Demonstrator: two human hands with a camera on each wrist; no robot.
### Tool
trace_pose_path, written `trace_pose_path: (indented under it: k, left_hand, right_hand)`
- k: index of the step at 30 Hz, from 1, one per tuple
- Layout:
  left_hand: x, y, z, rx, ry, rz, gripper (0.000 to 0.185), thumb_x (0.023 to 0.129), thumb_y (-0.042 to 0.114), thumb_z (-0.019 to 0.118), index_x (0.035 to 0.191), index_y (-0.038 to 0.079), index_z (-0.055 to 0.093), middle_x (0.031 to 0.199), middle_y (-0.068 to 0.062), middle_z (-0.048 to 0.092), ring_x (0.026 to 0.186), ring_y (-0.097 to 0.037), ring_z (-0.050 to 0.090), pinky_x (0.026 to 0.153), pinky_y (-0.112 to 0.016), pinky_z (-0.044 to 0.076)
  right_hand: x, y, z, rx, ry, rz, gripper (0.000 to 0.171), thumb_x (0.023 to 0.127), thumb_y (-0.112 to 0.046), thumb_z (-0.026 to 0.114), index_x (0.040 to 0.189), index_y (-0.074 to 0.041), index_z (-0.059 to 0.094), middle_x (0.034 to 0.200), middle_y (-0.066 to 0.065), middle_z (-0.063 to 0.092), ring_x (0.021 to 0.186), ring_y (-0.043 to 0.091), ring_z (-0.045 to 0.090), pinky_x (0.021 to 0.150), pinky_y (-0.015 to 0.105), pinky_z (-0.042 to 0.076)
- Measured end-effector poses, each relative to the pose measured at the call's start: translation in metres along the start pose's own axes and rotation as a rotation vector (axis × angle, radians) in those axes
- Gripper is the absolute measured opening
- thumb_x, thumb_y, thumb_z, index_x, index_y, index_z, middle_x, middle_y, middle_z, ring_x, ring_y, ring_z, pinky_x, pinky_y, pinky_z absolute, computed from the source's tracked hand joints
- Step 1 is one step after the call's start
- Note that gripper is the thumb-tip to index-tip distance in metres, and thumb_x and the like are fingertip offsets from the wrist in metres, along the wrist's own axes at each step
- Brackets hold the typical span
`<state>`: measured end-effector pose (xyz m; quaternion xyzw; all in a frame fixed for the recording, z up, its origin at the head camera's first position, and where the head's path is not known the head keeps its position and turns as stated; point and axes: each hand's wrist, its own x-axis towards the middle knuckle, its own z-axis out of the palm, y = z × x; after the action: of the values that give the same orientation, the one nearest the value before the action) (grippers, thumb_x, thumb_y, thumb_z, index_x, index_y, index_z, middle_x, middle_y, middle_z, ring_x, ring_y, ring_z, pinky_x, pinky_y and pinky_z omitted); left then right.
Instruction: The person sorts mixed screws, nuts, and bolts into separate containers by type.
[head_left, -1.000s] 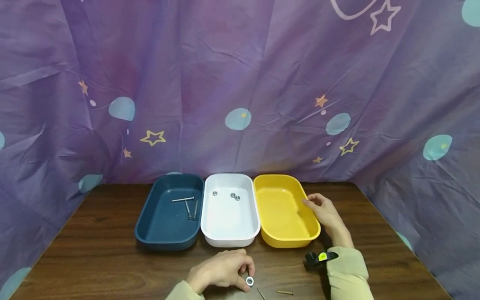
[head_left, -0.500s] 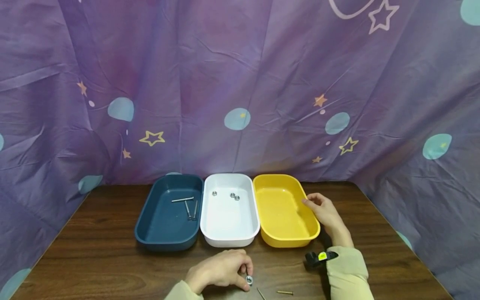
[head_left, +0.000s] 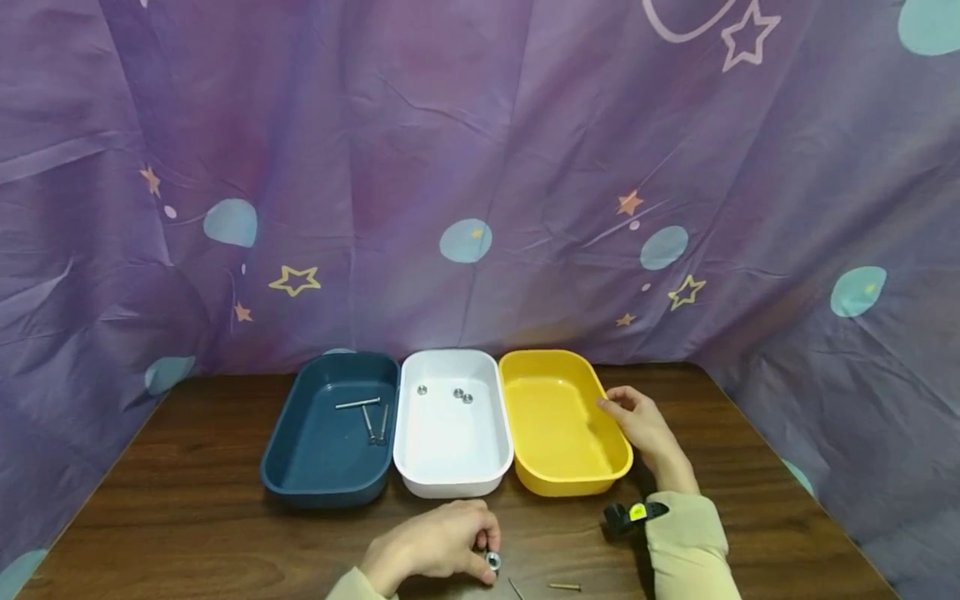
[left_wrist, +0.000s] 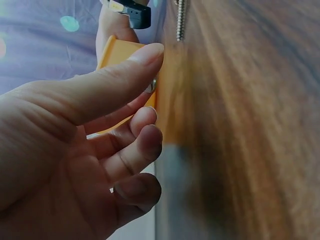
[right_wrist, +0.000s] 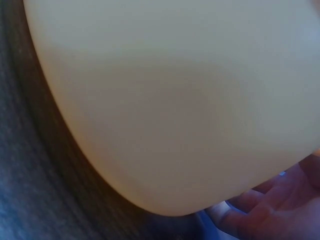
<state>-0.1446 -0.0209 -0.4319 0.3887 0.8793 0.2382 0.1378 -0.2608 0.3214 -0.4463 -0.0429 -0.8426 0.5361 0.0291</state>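
Two hands are sharing the work on the wooden tabletop (head_left: 187, 517). Towards its near edge, the left hand (head_left: 431, 540) is pinching a metal nut (head_left: 492, 558) between thumb and fingers; whether the nut is touching the wood, I cannot tell. Nearer the far edge, the right hand (head_left: 647, 432) is holding the right rim of the yellow tray (head_left: 570, 488).

Handling the nut well probably means keeping the pinch light and square across its sides, so it is not twisting loose, and staying clear of the thin screw (head_left: 516, 588) and the brass-coloured screw (head_left: 565, 587). The right hand should be steadying the tray without tipping it.

Only the head view is showing three bolts (head_left: 358, 403) lying in the blue tray (head_left: 326, 498) and three small nuts (head_left: 458, 393) in the white tray (head_left: 453, 489). The left wrist view is revealing a threaded shank (left_wrist: 180, 22), its ridges lost from above. The right wrist view is mostly showing a pale curved wall (right_wrist: 175, 150), probably the yellow tray's, with the rim grip hidden.
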Motion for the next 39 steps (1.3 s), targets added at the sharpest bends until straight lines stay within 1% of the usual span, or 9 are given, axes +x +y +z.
trace_pose_path:
  k: [9, 15, 20, 25, 31, 33, 36, 39]
  left_hand:
    - [-0.003, 0.006, -0.008, 0.021, 0.004, 0.028, 0.023, 0.077, 0.028, 0.083, 0.081, 0.025, 0.060, 0.080, 0.016, 0.047, 0.073, 0.002, 0.044, 0.067, -0.015, 0.039]
    - [-0.005, 0.013, -0.019, -0.034, 0.017, 0.039, 0.022, 0.079, 0.026, 0.082, 0.085, 0.024, 0.061, 0.082, 0.015, 0.049, 0.073, 0.003, 0.047, 0.067, -0.016, 0.041]
    - [-0.005, 0.012, -0.032, -0.056, 0.048, 0.054, 0.020, 0.081, 0.024, 0.080, 0.085, 0.023, 0.061, 0.083, 0.015, 0.049, 0.074, 0.002, 0.049, 0.067, -0.016, 0.042]
    - [-0.003, 0.009, -0.045, -0.071, 0.080, 0.075, 0.020, 0.080, 0.019, 0.081, 0.084, 0.020, 0.061, 0.082, 0.011, 0.050, 0.076, -0.001, 0.049, 0.070, -0.017, 0.042]
    - [-0.001, -0.001, -0.061, -0.102, 0.108, 0.066, 0.022, 0.080, 0.017, 0.081, 0.089, 0.014, 0.062, 0.086, 0.009, 0.052, 0.080, -0.005, 0.050, 0.075, -0.022, 0.044]
    - [0.000, -0.006, -0.065, -0.095, 0.116, 0.064, 0.022, 0.081, 0.016, 0.081, 0.090, 0.013, 0.062, 0.087, 0.007, 0.053, 0.079, -0.007, 0.050, 0.075, -0.023, 0.044]
    - [0.003, -0.013, -0.072, -0.054, 0.134, 0.066, 0.021, 0.080, 0.015, 0.081, 0.089, 0.012, 0.062, 0.085, 0.005, 0.053, 0.078, -0.008, 0.049, 0.074, -0.025, 0.044]
    - [0.007, -0.020, -0.079, -0.031, 0.141, 0.051, 0.020, 0.080, 0.013, 0.081, 0.088, 0.011, 0.062, 0.084, 0.002, 0.053, 0.078, -0.010, 0.048, 0.073, -0.026, 0.043]
  right_hand:
    - [0.001, 0.000, 0.002, 0.023, 0.011, -0.007, 0.033, 0.095, -0.023, 0.065, 0.112, 0.003, 0.054, 0.094, 0.008, 0.055, 0.078, 0.015, 0.055, 0.066, 0.025, 0.049]
    - [0.001, -0.002, 0.002, 0.024, 0.015, -0.014, 0.033, 0.095, -0.023, 0.065, 0.112, 0.004, 0.054, 0.094, 0.008, 0.055, 0.078, 0.015, 0.054, 0.065, 0.025, 0.048]
    - [0.000, -0.002, 0.003, 0.027, 0.015, -0.021, 0.033, 0.095, -0.022, 0.065, 0.112, 0.004, 0.055, 0.093, 0.007, 0.055, 0.079, 0.016, 0.054, 0.065, 0.025, 0.048]
    - [0.000, -0.002, 0.001, 0.033, 0.015, -0.028, 0.033, 0.095, -0.022, 0.066, 0.111, 0.005, 0.054, 0.092, 0.007, 0.055, 0.078, 0.015, 0.054, 0.065, 0.025, 0.048]
    - [0.000, -0.003, 0.001, 0.031, 0.017, -0.011, 0.034, 0.095, -0.023, 0.066, 0.112, 0.004, 0.054, 0.093, 0.007, 0.055, 0.078, 0.015, 0.054, 0.065, 0.025, 0.048]
    - [0.000, -0.003, 0.001, 0.032, 0.018, -0.003, 0.034, 0.095, -0.023, 0.066, 0.112, 0.004, 0.054, 0.094, 0.007, 0.055, 0.078, 0.015, 0.054, 0.065, 0.025, 0.048]
    - [0.000, -0.002, 0.001, 0.038, 0.020, 0.001, 0.033, 0.095, -0.023, 0.066, 0.111, 0.003, 0.054, 0.093, 0.007, 0.055, 0.078, 0.015, 0.054, 0.065, 0.025, 0.048]
    - [0.000, -0.001, 0.001, 0.045, 0.023, -0.005, 0.032, 0.095, -0.022, 0.065, 0.111, 0.003, 0.055, 0.092, 0.007, 0.055, 0.077, 0.015, 0.054, 0.065, 0.025, 0.048]
